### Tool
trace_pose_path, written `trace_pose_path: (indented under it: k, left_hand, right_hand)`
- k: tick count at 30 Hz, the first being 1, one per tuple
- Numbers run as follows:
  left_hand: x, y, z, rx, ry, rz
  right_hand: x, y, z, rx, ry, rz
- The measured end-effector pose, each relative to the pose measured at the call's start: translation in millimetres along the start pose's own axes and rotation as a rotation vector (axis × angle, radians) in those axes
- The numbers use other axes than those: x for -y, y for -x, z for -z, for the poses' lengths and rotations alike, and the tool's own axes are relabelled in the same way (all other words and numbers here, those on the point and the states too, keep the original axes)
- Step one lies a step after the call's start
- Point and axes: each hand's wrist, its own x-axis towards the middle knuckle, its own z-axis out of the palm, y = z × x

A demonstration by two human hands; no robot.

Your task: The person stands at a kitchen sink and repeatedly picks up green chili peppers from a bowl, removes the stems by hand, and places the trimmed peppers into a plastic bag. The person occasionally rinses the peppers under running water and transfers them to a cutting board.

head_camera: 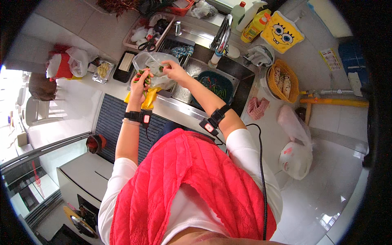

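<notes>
Several red and green chili peppers [146, 76] are bunched in my left hand [139, 87] at the counter's edge by the sink. Beside it, my right hand [175, 72] reaches over a clear plastic bag [145, 59], thumb and fingertips drawn together. Whether a small green piece is pinched in those fingertips or lies in the bag behind them is unclear. Green bits show inside the bag. A dark teal basket [226, 78] sits in the steel sink [183, 92], partly hidden by my right forearm, with green and red chili peppers [218, 91] in it.
A faucet [225, 33] rises behind the sink. Black scissors [148, 45] rest on a pink basket [130, 39]. Yellow rubber gloves [151, 98] hang over the counter's front edge. A yellow basket [294, 82] and pink cloth [258, 107] lie to the right. A black cable [261, 159] runs along my right arm.
</notes>
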Motion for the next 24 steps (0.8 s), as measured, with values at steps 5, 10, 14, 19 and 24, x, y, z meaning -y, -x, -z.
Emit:
trace_pose_path:
  k: [5, 10, 14, 19, 24]
  left_hand:
    - [9, 2, -18, 0.052, -0.056, 0.025]
    - [15, -2, -48, 0.150, -0.086, 0.077]
    - [28, -11, -55, 0.163, -0.124, 0.134]
    - [38, -11, -74, 0.252, -0.139, 0.193]
    - [42, -8, -78, 0.172, -0.134, 0.152]
  right_hand:
    - [27, 36, 12, 0.095, -0.393, -0.110]
    - [41, 67, 24, 0.052, -0.338, -0.022]
    - [45, 79, 37, -0.032, -0.201, 0.071]
    - [34, 82, 43, -0.173, -0.074, 0.119]
    - [44, 87, 31, -0.293, 0.037, 0.150]
